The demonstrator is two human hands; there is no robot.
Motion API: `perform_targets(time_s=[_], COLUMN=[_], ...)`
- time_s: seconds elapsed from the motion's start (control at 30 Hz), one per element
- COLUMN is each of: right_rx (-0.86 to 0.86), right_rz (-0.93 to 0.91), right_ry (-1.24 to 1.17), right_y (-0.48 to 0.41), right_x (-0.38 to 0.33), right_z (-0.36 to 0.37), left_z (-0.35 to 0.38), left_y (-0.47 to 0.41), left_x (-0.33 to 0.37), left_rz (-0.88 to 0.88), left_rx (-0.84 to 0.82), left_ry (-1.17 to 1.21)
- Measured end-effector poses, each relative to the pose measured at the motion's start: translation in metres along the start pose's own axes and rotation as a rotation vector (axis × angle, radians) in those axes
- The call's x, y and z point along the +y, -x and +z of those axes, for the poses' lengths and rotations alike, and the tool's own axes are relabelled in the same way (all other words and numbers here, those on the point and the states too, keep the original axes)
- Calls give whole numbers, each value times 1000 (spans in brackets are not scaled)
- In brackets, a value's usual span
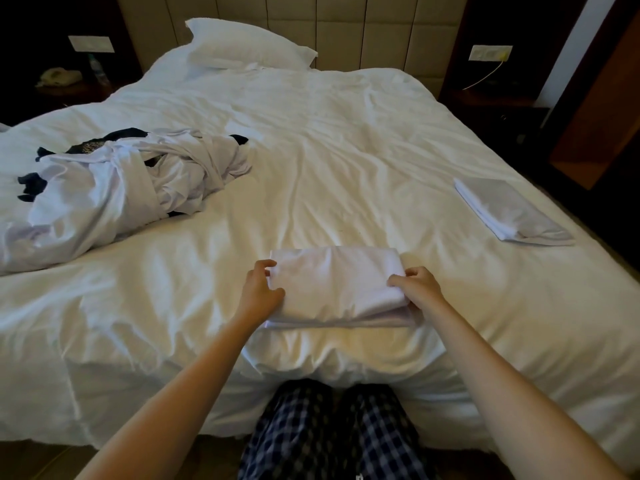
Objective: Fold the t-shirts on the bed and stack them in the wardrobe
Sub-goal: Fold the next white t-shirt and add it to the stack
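A folded white t-shirt (337,285) lies near the foot edge of the bed (346,140). My left hand (259,289) grips its left edge and my right hand (417,285) grips its right edge. A heap of unfolded white and dark t-shirts (114,181) lies on the left part of the bed. Another folded white t-shirt (509,209) rests flat near the bed's right edge. No wardrobe interior is in view.
A white pillow (242,43) lies at the padded headboard (363,26). Dark nightstands stand at both sides, the left one (65,88) with a telephone. A brown wooden panel (602,109) rises at the right. My legs in checked trousers (332,431) touch the bed's foot.
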State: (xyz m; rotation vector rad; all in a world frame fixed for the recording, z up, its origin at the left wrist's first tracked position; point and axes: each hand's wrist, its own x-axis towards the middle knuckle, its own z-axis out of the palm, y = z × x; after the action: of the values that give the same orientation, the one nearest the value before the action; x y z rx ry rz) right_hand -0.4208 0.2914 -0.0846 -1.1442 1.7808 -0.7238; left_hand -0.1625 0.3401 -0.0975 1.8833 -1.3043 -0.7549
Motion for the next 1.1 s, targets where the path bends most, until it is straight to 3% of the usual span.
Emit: perform_targets(time_s=[0.17, 0.5, 0.57, 0.67, 0.73, 0.83, 1.0, 1.1], right_rx=[24, 126, 211, 337, 287, 130, -95, -91], right_rz=[-43, -143, -156, -388, -550, -646, -575, -490], right_ry=[-85, 75, 189, 434, 564, 784, 899, 929], right_y=[11, 13, 13, 16, 18, 12, -2, -8], right_x=[5, 17, 17, 0, -15, -30, -12, 2], right_z=[1, 7, 9, 20, 34, 59, 78, 81], left_z=[3, 5, 5, 14, 28, 55, 72, 68], left_y=[5, 15, 18, 14, 4, -10, -16, -20], left_x=[-2, 1, 10, 36, 51, 60, 33, 13], left_rz=[-19, 14, 124, 339, 410, 375, 293, 269], left_rx=[4, 44, 89, 70, -5, -120, -249, -225], left_ry=[-47, -97, -192, -325, -428, -570, -685, -726])
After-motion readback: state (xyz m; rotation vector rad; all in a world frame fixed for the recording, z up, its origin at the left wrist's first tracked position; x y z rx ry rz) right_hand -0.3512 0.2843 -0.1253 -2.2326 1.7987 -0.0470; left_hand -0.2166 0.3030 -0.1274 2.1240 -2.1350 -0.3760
